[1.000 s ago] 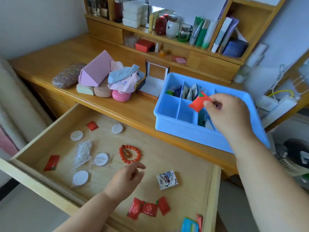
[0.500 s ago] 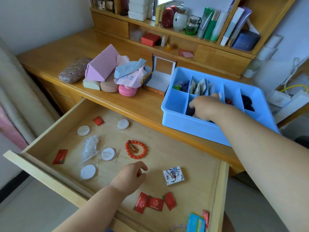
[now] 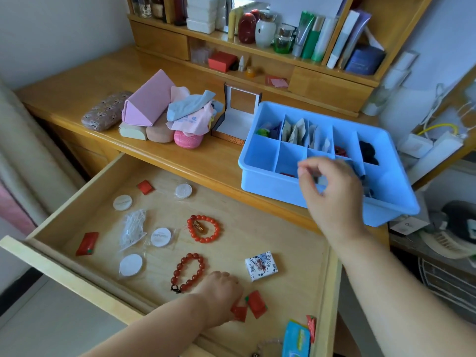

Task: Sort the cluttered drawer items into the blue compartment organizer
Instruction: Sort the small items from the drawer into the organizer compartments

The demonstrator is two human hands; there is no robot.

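Observation:
The blue compartment organizer [image 3: 260,185] sits on the desk, right of the open wooden drawer [image 3: 296,243]. My right hand [image 3: 332,191] hovers blurred over the organizer's front compartments, fingers loosely curled and holding nothing. A red packet [image 3: 287,174] lies in a front compartment. My left hand [image 3: 221,292] is down in the drawer, fingers bent over a cluster of red packets [image 3: 256,304]; the fingertips are hidden. Two red bead bracelets [image 3: 204,228] [image 3: 189,273], several white round pads [image 3: 160,237], more red packets [image 3: 87,243] and a small illustrated box [image 3: 261,265] lie loose in the drawer.
A clear bag of white strands [image 3: 132,226] and a blue packet [image 3: 296,338] are also in the drawer. On the desk behind are a pink case [image 3: 149,104], cloths, soft pouches and an open jewellery box [image 3: 239,117]. Shelves with bottles stand at the back.
My right hand lowered the red packet into the organizer and came back up empty. My left hand moved right and nearer onto the red packets, uncovering a second bracelet.

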